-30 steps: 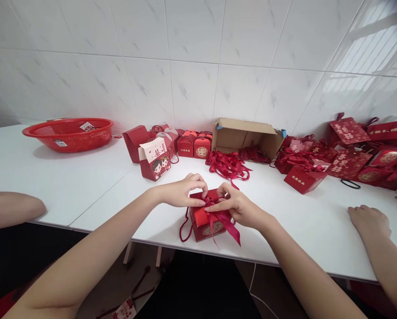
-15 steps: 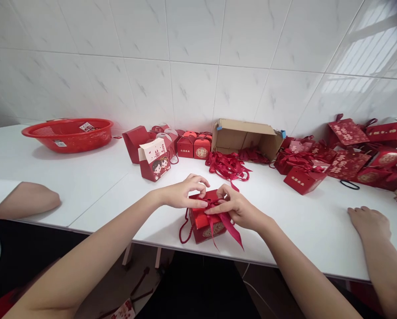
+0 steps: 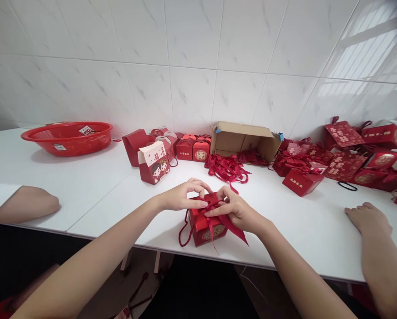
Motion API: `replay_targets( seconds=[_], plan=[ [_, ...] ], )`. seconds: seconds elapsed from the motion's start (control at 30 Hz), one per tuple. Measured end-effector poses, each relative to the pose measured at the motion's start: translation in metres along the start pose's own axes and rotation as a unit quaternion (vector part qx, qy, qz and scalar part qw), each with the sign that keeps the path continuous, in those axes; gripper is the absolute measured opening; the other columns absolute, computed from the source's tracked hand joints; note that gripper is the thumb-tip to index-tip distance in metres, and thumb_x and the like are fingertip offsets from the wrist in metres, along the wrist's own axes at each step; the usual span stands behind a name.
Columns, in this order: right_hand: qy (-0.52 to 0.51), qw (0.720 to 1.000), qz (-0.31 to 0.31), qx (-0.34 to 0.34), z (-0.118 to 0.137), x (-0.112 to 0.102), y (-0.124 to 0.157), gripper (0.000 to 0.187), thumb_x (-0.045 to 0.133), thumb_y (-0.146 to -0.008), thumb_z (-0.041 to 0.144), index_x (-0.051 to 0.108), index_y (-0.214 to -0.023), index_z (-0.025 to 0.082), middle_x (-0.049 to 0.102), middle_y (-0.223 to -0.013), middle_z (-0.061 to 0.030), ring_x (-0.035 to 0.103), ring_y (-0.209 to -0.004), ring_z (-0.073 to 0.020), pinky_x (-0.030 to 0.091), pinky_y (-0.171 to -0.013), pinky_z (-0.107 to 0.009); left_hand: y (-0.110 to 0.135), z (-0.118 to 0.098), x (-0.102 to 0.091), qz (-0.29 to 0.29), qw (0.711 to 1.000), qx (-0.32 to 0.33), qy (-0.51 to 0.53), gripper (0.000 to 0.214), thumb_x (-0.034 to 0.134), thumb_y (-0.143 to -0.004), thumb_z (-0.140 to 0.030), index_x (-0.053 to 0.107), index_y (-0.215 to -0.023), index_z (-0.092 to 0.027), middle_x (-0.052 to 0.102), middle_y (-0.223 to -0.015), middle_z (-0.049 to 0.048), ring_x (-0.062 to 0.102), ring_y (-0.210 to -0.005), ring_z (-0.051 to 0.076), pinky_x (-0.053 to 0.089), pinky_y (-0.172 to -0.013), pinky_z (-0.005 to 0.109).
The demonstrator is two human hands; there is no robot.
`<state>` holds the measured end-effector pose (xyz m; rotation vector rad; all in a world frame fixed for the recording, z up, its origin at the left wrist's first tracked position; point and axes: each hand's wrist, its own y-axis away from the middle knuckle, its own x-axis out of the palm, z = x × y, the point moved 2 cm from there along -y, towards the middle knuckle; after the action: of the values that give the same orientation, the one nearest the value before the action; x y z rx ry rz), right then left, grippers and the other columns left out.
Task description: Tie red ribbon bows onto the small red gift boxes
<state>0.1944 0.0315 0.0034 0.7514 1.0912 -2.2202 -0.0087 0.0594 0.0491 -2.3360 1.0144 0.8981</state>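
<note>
A red gift box (image 3: 200, 230) with a gold round emblem stands near the table's front edge, a dark red cord handle (image 3: 182, 237) hanging at its left side. Across its top lies a red ribbon (image 3: 229, 223) in a bow, its tails drooping over the front and right. My left hand (image 3: 188, 195) pinches the ribbon at the knot from the left. From the right, my right hand (image 3: 234, 208) has thumb and fingers closed on the bow's loop. The fingers partly hide the knot.
Behind are a heap of loose red ribbons (image 3: 226, 168), a cardboard box (image 3: 248, 128) on its side and a cartoon-printed box (image 3: 155, 170). A red plastic basket (image 3: 68, 148) stands left, stacked gift boxes (image 3: 344, 164) right. Other people's arms rest at left (image 3: 28, 204) and right (image 3: 374, 226).
My hands stay at the bow with only slight finger movement. The right ribbon tail has swung a little outward to the right. The view has shifted slightly.
</note>
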Motion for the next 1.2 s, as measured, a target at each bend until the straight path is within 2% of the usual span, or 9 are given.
replay_targets(
  seconds=[0.1,0.23,0.37,0.5,0.6,0.77,1.03,1.2],
  plan=[
    [0.007,1.0,-0.007,-0.003,0.002,0.0,0.0,0.041,0.047,-0.086,0.003,0.072,-0.102,0.031,0.042,-0.093,-0.0046,0.05,-0.088,-0.0158,0.051,-0.075,-0.032,-0.003,0.0,0.009,-0.034,0.997,0.002,0.071,0.027,0.06,-0.08,-0.036,0.049,-0.062,-0.018,0.064,-0.111,0.0054,0.051,-0.107,0.022,0.037,-0.095,0.035],
    [0.025,0.999,-0.043,0.002,0.007,-0.003,-0.002,0.033,0.044,-0.088,0.005,0.068,-0.097,0.025,0.047,-0.092,-0.0045,0.052,-0.085,-0.0151,0.049,-0.073,-0.031,-0.005,-0.002,0.022,-0.105,0.985,-0.033,0.137,0.033,0.062,-0.077,-0.036,0.04,-0.061,-0.019,0.068,-0.095,0.0055,0.057,-0.091,0.019,0.041,-0.086,0.033],
    [0.013,0.99,-0.128,0.057,0.008,-0.009,-0.004,0.012,0.051,-0.087,0.011,0.053,-0.091,0.021,0.056,-0.086,-0.0017,0.053,-0.076,-0.0134,0.048,-0.069,-0.028,-0.006,-0.006,0.029,-0.141,0.977,-0.063,0.148,0.038,0.062,-0.076,-0.037,0.035,-0.058,-0.019,0.067,-0.083,0.0039,0.054,-0.074,0.015,0.042,-0.075,0.03],
    [0.014,0.986,-0.146,0.077,0.008,-0.01,-0.004,0.01,0.053,-0.086,0.012,0.05,-0.086,0.021,0.057,-0.083,-0.0006,0.053,-0.074,-0.0126,0.047,-0.067,-0.026,-0.008,-0.007,0.03,-0.167,0.974,-0.077,0.129,0.04,0.065,-0.074,-0.037,0.034,-0.056,-0.019,0.067,-0.077,0.003,0.053,-0.069,0.013,0.042,-0.073,0.029],
    [0.019,0.985,-0.151,0.081,0.006,-0.008,-0.002,0.011,0.052,-0.086,0.011,0.049,-0.085,0.021,0.057,-0.082,-0.0005,0.053,-0.071,-0.0119,0.045,-0.064,-0.024,-0.008,-0.005,0.031,-0.164,0.973,-0.08,0.139,0.041,0.067,-0.072,-0.036,0.034,-0.054,-0.019,0.067,-0.077,0.0036,0.056,-0.073,0.015,0.043,-0.073,0.029],
    [0.028,0.985,-0.155,0.069,0.002,-0.006,0.002,0.01,0.049,-0.086,0.011,0.048,-0.083,0.021,0.055,-0.079,-0.0009,0.05,-0.068,-0.0121,0.042,-0.06,-0.024,-0.007,-0.001,0.034,-0.163,0.965,-0.099,0.179,0.037,0.07,-0.07,-0.036,0.042,-0.053,-0.018,0.071,-0.08,0.0069,0.061,-0.095,0.024,0.046,-0.082,0.034],
    [0.049,0.984,-0.165,0.044,-0.002,-0.011,0.009,0.012,0.046,-0.088,0.013,0.044,-0.081,0.022,0.054,-0.079,-0.0027,0.051,-0.071,-0.0147,0.043,-0.063,-0.028,-0.002,0.005,0.043,-0.179,0.956,-0.095,0.213,0.033,0.075,-0.066,-0.033,0.047,-0.051,-0.02,0.075,-0.085,0.0093,0.055,-0.118,0.028,0.041,-0.098,0.041],
    [0.058,0.983,-0.171,0.04,-0.002,-0.011,0.009,0.012,0.045,-0.088,0.012,0.045,-0.082,0.022,0.054,-0.079,-0.0027,0.051,-0.072,-0.0142,0.044,-0.064,-0.027,0.001,0.003,0.037,-0.138,0.957,-0.091,0.237,0.036,0.074,-0.068,-0.034,0.045,-0.052,-0.019,0.074,-0.091,0.0085,0.053,-0.12,0.028,0.039,-0.1,0.04]
  ],
)
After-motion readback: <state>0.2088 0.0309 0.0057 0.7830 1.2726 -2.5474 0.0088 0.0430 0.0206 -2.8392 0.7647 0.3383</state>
